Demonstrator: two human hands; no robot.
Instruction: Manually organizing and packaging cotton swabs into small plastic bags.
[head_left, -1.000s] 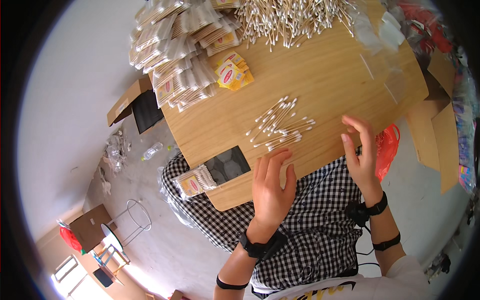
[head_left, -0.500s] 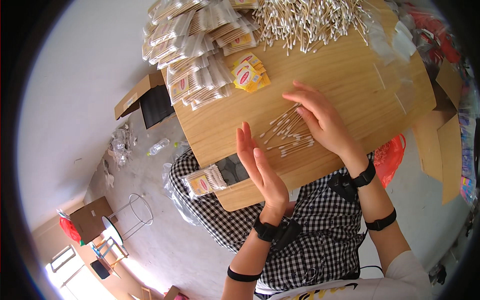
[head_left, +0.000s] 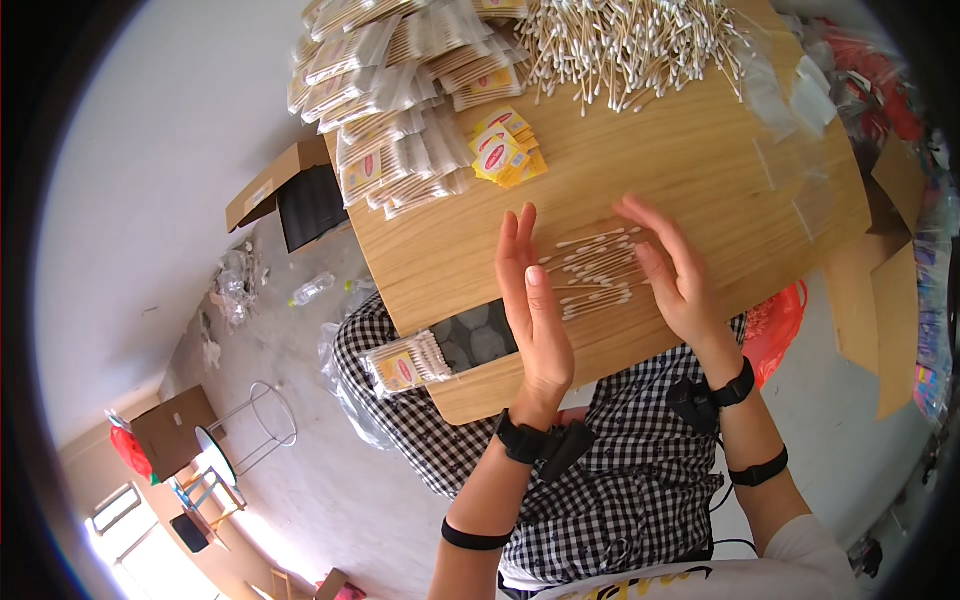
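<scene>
A small bunch of loose cotton swabs (head_left: 600,265) lies on the wooden table (head_left: 690,170), between my two hands. On its left side my left hand (head_left: 535,305) stands on edge, fingers stretched out and close to the swab tips. My right hand (head_left: 675,270) is at the other end of the bunch, its fingers extended and slightly curved, the thumb near the swabs. Both palms face each other, and neither hand grips anything. Beside my left hand, a clear bag of swabs with a yellow label (head_left: 405,365) rests at the table's near left edge.
Packed swab bags (head_left: 385,120) are heaped at the far left, with yellow cards (head_left: 507,150) beside them. A large pile of loose swabs (head_left: 630,45) covers the far edge. Clear plastic sleeves (head_left: 800,105) lie at right. A dark tray (head_left: 473,337) is at the near edge.
My left hand has moved right and slightly away from me, up to the swabs. My right hand has shifted right and nearer. The swabs lie more level and closer together.
</scene>
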